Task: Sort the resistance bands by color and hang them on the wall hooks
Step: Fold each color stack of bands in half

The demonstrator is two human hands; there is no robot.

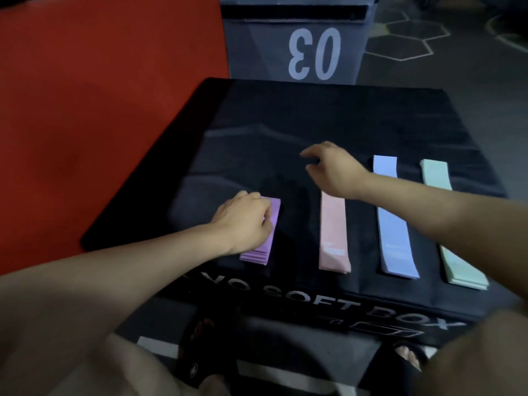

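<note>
Purple stack (264, 232) lies leftmost on box (371, 124); my left hand (243, 221) pinches it, fingers curled. Right hand (334, 167) hovers, loosely spread. I should lift all layers together, edges aligned.

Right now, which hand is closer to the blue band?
The right. The right hand hovers over the black box, just left of the blue band, with its forearm crossing over that band. The left hand rests on the purple stack, beyond the pink band.
</note>
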